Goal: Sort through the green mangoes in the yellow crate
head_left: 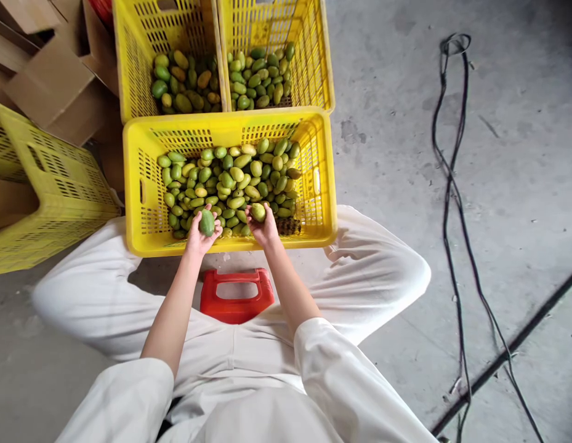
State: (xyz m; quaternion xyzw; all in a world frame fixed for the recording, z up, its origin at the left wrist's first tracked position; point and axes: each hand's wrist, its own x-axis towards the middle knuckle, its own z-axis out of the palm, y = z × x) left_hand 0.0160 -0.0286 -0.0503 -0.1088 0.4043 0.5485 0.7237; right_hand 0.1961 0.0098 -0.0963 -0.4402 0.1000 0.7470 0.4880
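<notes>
A plump green mango rests in my left hand, the fingers curled round its sides. My right hand grips a smaller yellow-green mango at its fingertips. Both hands are over the near rim of a yellow plastic crate. Inside that crate lies a heap of green and yellowish mangoes, lower than my hands. A dark patch in the crate's near right corner is too unclear to name.
Two more yellow crates, one at the back left and one at the back right, hold mangoes. Cardboard boxes and another crate stand to the left. A red stool is below me; black cables cross the floor.
</notes>
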